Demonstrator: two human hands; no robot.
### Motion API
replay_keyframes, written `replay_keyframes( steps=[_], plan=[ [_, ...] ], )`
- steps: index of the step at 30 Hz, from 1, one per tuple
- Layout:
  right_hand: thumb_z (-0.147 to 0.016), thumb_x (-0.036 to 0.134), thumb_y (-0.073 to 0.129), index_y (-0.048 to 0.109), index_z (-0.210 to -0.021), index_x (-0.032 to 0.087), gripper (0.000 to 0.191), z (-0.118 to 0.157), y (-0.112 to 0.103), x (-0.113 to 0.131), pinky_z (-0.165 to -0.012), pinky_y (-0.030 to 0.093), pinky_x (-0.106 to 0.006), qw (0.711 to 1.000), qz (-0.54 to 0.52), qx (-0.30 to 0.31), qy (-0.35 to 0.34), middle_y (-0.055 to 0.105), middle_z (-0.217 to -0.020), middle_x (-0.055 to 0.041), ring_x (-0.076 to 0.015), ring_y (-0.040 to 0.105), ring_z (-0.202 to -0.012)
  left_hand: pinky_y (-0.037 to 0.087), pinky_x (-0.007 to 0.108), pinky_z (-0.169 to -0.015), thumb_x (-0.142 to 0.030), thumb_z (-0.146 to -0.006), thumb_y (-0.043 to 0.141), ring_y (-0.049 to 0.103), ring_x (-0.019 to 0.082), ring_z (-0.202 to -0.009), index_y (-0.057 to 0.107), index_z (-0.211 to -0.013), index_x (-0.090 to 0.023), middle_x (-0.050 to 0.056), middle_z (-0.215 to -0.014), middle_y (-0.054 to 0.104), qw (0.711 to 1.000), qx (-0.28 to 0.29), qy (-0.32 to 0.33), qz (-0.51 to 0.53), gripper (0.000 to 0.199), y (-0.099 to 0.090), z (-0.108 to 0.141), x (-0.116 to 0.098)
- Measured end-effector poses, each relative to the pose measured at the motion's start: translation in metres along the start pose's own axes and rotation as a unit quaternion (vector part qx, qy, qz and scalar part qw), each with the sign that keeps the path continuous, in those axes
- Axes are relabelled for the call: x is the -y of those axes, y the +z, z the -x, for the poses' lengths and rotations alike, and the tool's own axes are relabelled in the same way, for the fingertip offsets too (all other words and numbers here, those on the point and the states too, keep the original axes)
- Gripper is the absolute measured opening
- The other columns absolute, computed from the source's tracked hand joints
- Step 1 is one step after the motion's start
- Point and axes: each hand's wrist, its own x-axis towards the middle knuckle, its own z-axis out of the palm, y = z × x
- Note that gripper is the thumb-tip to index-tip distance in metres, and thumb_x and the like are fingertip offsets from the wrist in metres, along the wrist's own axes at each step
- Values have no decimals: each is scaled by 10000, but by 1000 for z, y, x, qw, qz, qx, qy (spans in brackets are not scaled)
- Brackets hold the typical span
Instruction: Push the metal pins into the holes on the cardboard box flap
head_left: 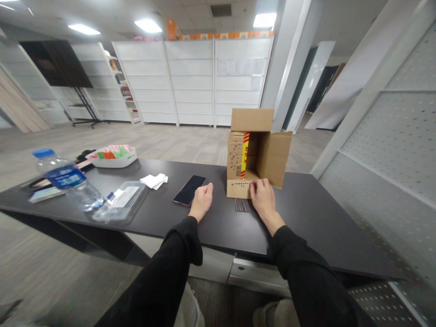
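A cardboard box [235,156] stands on the dark table, its open side facing me and its flaps spread. Dark dots line its lower flap [235,191], and more marks cover the left flap; I cannot tell whether they are holes or heads. My right hand [264,198] is at the right part of the lower flap, fingers pinched together, with whatever is between them hidden. Thin dark metal rods like nails [242,205] lie side by side just below the flap. My left hand [202,200] is closed in a fist beside a black phone [190,190]; its contents are hidden.
Left on the table [218,231] are a clear plastic case [127,204], a tilted water bottle [70,177], a crumpled white tissue [154,181] and a white basket [114,160] with colourful packets. A perforated panel [391,136] rises at the right.
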Motion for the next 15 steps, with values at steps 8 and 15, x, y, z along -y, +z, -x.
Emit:
replay_keyframes(
  steps=[8, 15],
  plan=[
    [-969, 255, 376, 614, -918, 148, 267, 0, 5, -1, -693, 376, -331, 1000, 23, 18, 4, 575, -894, -117, -217, 524, -769, 187, 279, -541, -520, -898, 363, 241, 93, -544, 212, -575, -218, -48, -547, 225, 1000, -5, 1, -4, 468, 1, 0, 0],
    [-983, 266, 352, 606, -928, 136, 291, -1, 6, 0, -696, 374, -340, 999, 38, 33, 14, 578, -907, -127, -220, 526, -766, 188, 277, -542, -527, -903, 360, 241, 92, -547, 216, -580, -215, -49, -552, 227, 1000, -3, -2, -5, 472, 0, 0, 1]
  ],
)
